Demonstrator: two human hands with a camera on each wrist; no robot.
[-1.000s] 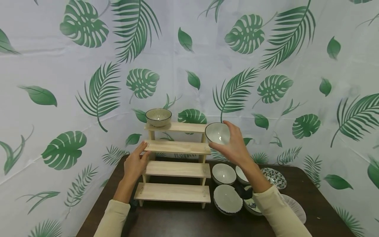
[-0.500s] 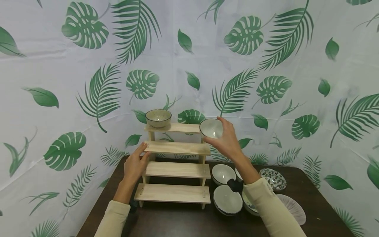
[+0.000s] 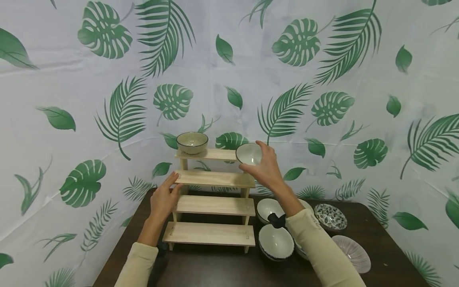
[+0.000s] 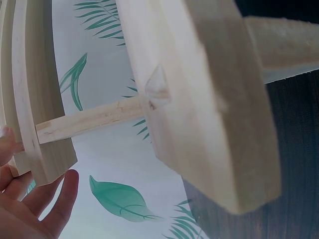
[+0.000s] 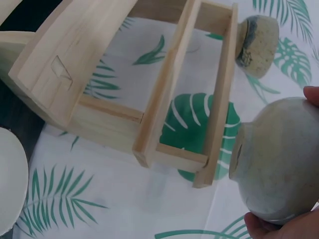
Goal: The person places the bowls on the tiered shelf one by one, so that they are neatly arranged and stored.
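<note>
A four-step wooden display stand stands on the dark table. My left hand grips the left end of its second step from the top; in the left wrist view thumb and fingers lie on both sides of the board. My right hand holds a white dark-rimmed bowl between thumb and fingers, beside the right end of the top step. In the right wrist view the held bowl's foot faces the top board, with a gap between them. A speckled bowl sits on the top step's left end.
Right of the stand, several bowls sit close together, including a white one and one with an uneven dark rim. My right sleeve partly covers others. Farther right lie a leaf-patterned dish and a pale ribbed dish. A leaf-print cloth hangs behind.
My right hand has carried the white bowl leftward and slightly up, to the right end of the top step. The left hand has stayed on the stand.
</note>
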